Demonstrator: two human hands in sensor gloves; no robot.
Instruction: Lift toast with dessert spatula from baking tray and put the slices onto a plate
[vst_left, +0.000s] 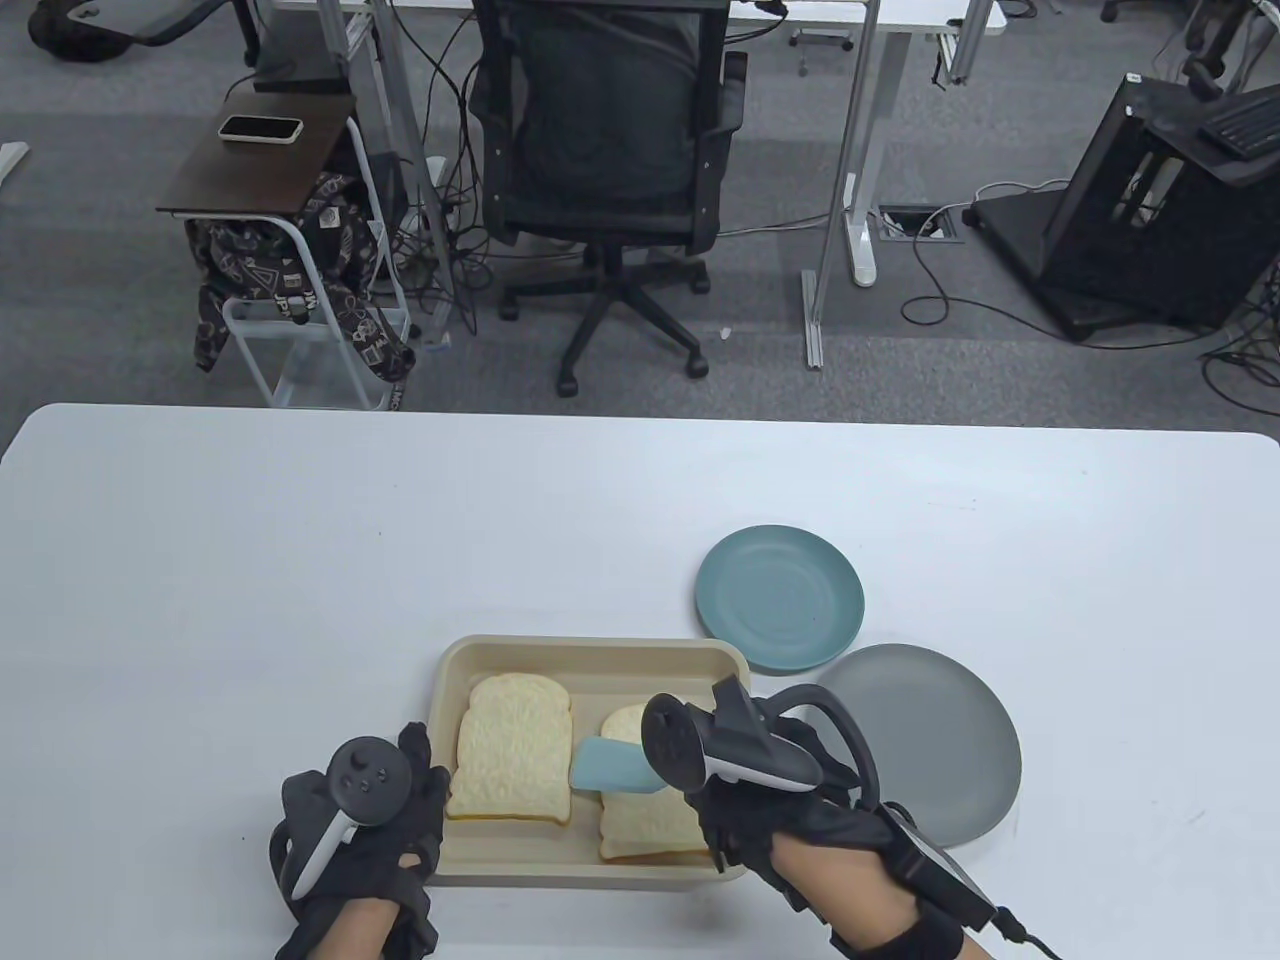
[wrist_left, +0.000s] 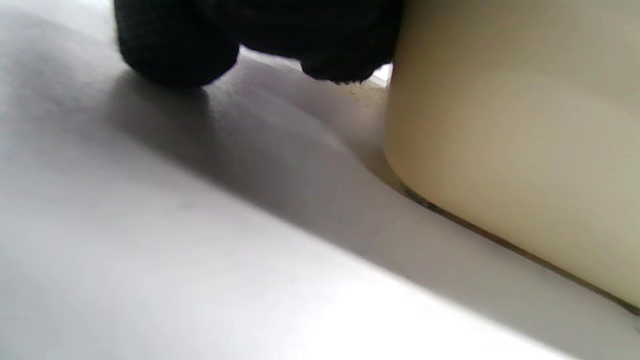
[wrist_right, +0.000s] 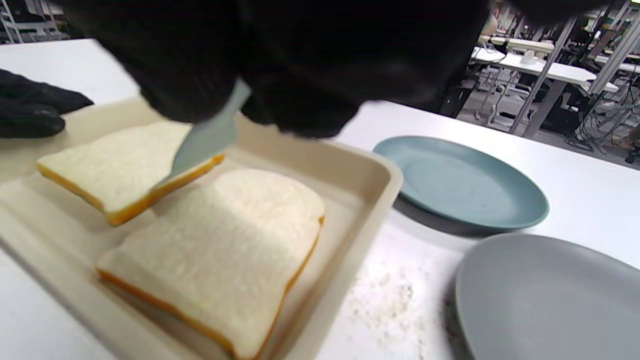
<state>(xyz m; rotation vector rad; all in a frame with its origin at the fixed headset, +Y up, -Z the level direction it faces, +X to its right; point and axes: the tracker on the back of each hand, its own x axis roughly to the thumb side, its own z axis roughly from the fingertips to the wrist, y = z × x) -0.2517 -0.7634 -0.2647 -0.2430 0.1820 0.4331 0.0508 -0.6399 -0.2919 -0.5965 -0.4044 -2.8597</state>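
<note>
My right hand gripped the spatula, blade tip at the left toast slice edge. My left hand, fingers relaxed, rested against the tray at the surface's near edge.

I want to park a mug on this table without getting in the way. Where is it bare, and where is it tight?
Bare: the table left of the baking tray, its far strip beyond the teal plate, and right of the grey plate. Tight: the near middle, where both hands, tray and touching plates crowd together.
</note>
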